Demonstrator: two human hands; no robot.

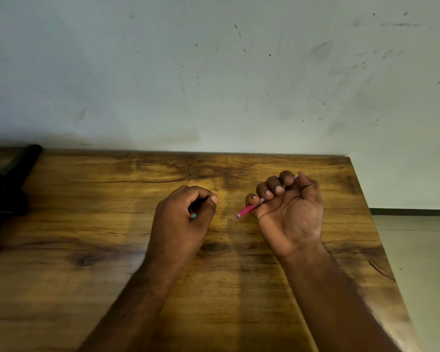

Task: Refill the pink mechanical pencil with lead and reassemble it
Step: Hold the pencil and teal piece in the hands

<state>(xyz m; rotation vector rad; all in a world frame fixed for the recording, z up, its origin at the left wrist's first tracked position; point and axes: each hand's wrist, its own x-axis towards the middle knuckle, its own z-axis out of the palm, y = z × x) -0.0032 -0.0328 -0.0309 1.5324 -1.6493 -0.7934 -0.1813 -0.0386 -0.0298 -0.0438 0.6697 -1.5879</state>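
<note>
The left hand [182, 219] is curled round a small teal thing [194, 215], mostly hidden and likely the lead case. At its 3 o'clock, above the counter [87, 250], the right hand [287, 207] fists the pencil [244, 212], tip toward 8 o'clock. No lead shows and its cap end is covered, so progress can't be judged.

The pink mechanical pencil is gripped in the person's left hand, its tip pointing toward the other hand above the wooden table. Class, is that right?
Not quite. The head view shows the pink mechanical pencil in the grip of the right hand, not the left. Its tip does point toward the other hand, the left hand, above the wooden table.
</note>
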